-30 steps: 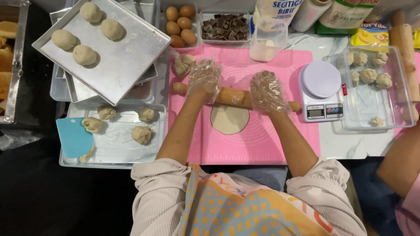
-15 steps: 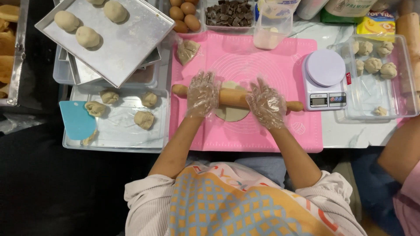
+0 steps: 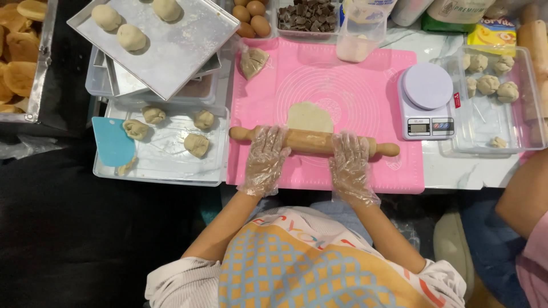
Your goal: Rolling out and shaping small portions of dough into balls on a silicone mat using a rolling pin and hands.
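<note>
A wooden rolling pin [image 3: 311,141] lies across a pink silicone mat [image 3: 365,85]. Both my hands wear clear plastic gloves and press flat on top of the pin. My left hand [image 3: 266,157] rests near its left end, my right hand [image 3: 349,159] near its right end. Just beyond the pin lies a flattened oval of pale dough [image 3: 309,117], its near edge under the pin. A smaller folded piece of dough [image 3: 253,61] sits at the mat's far left corner.
A clear tray [image 3: 165,168] at left holds dough lumps and a blue scraper [image 3: 112,141]. Stacked metal trays [image 3: 171,51] carry round dough balls. Eggs [image 3: 252,17], chocolate chunks [image 3: 308,14], a digital scale [image 3: 427,102] and another dough tray [image 3: 496,114] surround the mat. A second person's arm [image 3: 522,199] is at right.
The rolling pin and both hands have moved toward me over the dough, which now shows beyond the pin and looks longer and flatter.
</note>
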